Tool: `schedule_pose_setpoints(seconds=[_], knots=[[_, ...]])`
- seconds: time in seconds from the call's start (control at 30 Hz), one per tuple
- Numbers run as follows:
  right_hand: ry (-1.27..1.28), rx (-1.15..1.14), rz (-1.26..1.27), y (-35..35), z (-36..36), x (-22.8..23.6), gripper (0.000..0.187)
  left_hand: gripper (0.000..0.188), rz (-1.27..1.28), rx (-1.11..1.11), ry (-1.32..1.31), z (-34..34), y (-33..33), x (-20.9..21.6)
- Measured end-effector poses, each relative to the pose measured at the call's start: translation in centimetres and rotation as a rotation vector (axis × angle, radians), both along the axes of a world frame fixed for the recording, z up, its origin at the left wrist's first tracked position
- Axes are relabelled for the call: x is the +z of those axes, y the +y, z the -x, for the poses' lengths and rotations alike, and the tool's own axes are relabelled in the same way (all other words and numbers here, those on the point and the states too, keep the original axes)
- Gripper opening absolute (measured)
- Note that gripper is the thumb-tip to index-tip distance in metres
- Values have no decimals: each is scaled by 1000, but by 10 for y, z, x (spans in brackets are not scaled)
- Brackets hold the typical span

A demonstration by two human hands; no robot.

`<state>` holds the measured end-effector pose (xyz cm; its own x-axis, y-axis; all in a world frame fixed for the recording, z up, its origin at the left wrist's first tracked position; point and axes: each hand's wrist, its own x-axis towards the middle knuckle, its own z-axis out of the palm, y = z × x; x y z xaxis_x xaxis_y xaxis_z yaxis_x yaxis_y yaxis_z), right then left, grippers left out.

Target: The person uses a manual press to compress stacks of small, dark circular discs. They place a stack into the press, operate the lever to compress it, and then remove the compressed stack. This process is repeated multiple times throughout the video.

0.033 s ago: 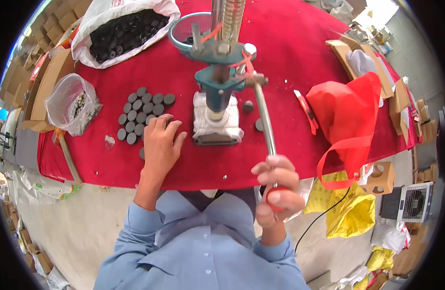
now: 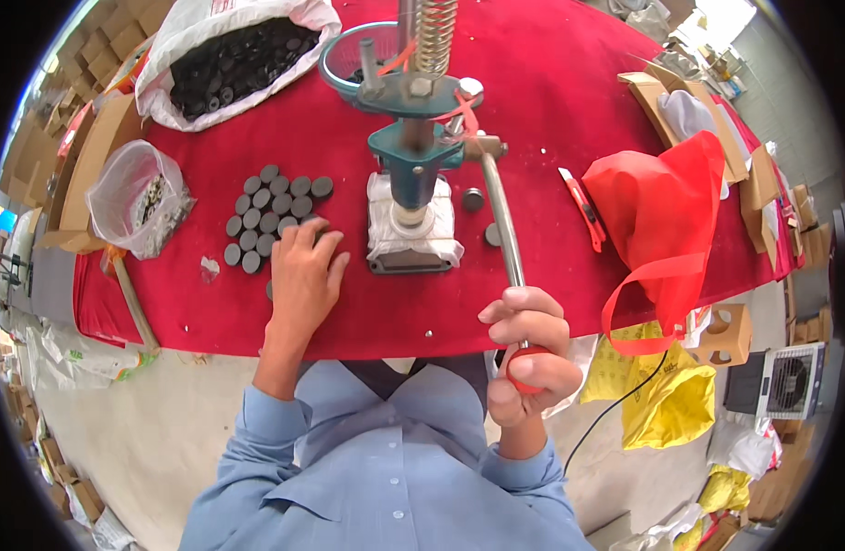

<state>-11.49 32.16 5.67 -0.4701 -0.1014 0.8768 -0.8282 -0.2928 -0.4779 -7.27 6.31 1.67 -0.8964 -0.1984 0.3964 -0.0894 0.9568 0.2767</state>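
Note:
My right hand (image 2: 531,358) is wrapped round the red-knobbed end of a metal lever (image 2: 503,216). The lever runs up to a green hand press (image 2: 413,170) in front of me. Under the press's ram, a white wrapped pad (image 2: 379,216) covers the base. My left hand (image 2: 303,271) rests at the near right edge of a cluster of dark grey round discs (image 2: 268,222). Its fingers are bent but apart, with the thumb held away from them. Whether a fingertip touches a disc is hard to see. Two more discs (image 2: 473,199) lie just right of the press.
A white sack of black parts (image 2: 239,69) and a teal basket (image 2: 349,50) stand at the back. Left are a clear tub of small parts (image 2: 142,197) and a hammer (image 2: 133,303). A box cutter (image 2: 583,211) and red bag (image 2: 657,216) lie right on the red cloth (image 2: 523,55).
Very little differs. My left hand has shifted slightly left beside the discs. My right hand keeps its grip on the lever, with the red knob showing a bit more.

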Motion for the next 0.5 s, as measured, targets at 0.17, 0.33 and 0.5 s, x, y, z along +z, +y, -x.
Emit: schedule_pose_setpoints(seconds=[0.17,0.33,0.5], knots=[[89,40,-126,7,22,35,31,46,20,-87,-26,-20,-13,-13],[118,83,-148,-5,58,92,31,52,-271,-16,7,-19,-21,-18],[45,-79,-243,-26,97,146,28,69,-456,-32,146,16,10,2]])
